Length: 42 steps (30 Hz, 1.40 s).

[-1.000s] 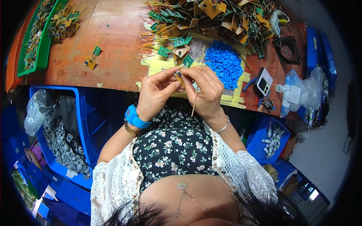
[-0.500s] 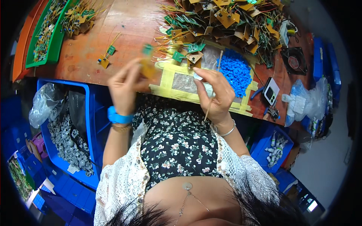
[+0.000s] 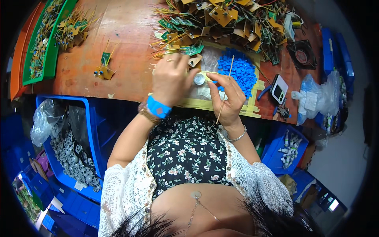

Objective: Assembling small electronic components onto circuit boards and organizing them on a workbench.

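My left hand (image 3: pixel 170 77) reaches over the taped work area, back upward. Its thumb stands apart from the fingers, whose tips are partly hidden beside a tan circuit board (image 3: pixel 194 60) at the edge of a pile. My right hand (image 3: pixel 228 96) is closed around a thin wooden stick (image 3: pixel 231 69), which slants up between the fingers. Close to its index fingertip is a small round whitish cup (image 3: pixel 199 79). Brown circuit boards (image 3: pixel 106 73) with a green board (image 3: pixel 105 59) and yellow wires lie together on the table's left part.
A big heap of wired boards (image 3: pixel 223 15) covers the back. Small blue pieces (image 3: pixel 237 71) are piled right of centre. Farther right are a phone (image 3: pixel 278 90), a black fan (image 3: pixel 302 55) and plastic bags (image 3: pixel 319 98). A green tray (image 3: pixel 49 51) stands far left, above a blue bin (image 3: pixel 92 138).
My left hand has let go of a brown board with a green one, now lying at the left, and moved right toward the heap. My right hand shifted slightly; the view moved a little.
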Tool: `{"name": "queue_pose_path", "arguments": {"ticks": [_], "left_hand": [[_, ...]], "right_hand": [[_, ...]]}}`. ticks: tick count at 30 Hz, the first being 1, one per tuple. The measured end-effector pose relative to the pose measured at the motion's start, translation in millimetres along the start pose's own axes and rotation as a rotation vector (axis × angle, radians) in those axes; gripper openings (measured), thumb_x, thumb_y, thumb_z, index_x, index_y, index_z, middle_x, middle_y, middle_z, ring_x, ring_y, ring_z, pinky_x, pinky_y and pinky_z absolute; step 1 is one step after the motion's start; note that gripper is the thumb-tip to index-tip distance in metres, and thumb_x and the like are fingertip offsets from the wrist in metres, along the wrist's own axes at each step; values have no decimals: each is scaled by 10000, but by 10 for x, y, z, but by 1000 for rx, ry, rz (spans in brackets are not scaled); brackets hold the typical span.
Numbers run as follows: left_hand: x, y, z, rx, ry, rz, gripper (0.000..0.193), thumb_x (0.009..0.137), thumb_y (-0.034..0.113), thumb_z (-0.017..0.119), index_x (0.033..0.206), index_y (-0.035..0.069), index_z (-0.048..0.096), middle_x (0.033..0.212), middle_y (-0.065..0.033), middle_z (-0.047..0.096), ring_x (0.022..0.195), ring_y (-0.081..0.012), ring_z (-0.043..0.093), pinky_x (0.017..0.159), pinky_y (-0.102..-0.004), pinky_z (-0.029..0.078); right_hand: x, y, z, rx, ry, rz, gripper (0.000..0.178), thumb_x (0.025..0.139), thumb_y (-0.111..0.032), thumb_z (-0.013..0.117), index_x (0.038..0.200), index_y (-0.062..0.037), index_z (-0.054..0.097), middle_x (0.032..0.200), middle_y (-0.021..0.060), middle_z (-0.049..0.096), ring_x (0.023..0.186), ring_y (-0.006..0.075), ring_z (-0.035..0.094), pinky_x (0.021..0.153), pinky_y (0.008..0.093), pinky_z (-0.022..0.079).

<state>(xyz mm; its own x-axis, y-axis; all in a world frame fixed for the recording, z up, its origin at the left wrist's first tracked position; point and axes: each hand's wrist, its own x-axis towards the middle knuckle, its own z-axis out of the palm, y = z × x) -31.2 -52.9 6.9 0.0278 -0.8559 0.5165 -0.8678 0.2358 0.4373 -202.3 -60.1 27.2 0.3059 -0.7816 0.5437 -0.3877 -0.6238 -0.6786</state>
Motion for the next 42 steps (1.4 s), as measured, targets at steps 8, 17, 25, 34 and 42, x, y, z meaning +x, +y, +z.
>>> {"name": "queue_pose_path", "arguments": {"ticks": [8, 17, 25, 34, 42], "left_hand": [[-50, -360, -23, 228, -46, 103, 283, 740, 67, 617, 1021, 32, 632, 947, -110, 635, 884, -275, 601, 750, -377, 501], [-278, -440, -376, -722, 299, -502, 227, 882, -87, 558, 1059, -26, 686, 1084, -82, 630, 914, -131, 627, 761, -254, 530], [-181, -264, -399, -892, 352, -516, 272, 848, -57, 670, 1114, -42, 619, 1070, -65, 621, 852, -107, 621, 776, -236, 528], [-247, -198, -324, -925, 258, -674, 243, 896, 9, 645, 1132, -44, 661, 902, -76, 691, 726, -116, 652, 614, -221, 532], [-426, -58, -300, -682, 71, -589, 196, 877, -7, 650, 1066, -34, 693, 800, -102, 694, 647, -111, 646, 575, -228, 515]], "right_hand": [[-106, 103, -129, -38, 16, 28, 196, 811, 39, 694, 1001, -6, 680, 903, 108, 704, 752, 193, 651, 652, 266, 507], [-120, 138, -46, 223, -146, 185, 530, 1033, -419, 363, 1074, 18, 661, 838, 97, 639, 734, 160, 586, 666, 272, 469], [-188, 72, -56, 263, -104, 361, 570, 1032, -447, 353, 936, 23, 662, 797, 81, 627, 675, 121, 550, 601, 239, 430], [-251, 163, -52, 251, -186, 362, 527, 1037, -391, 381, 864, 32, 644, 744, 89, 632, 639, 135, 586, 582, 250, 469], [-232, 180, -52, 165, -230, 303, 485, 1044, -341, 382, 860, 21, 647, 746, 91, 636, 628, 132, 586, 567, 243, 460]]}}
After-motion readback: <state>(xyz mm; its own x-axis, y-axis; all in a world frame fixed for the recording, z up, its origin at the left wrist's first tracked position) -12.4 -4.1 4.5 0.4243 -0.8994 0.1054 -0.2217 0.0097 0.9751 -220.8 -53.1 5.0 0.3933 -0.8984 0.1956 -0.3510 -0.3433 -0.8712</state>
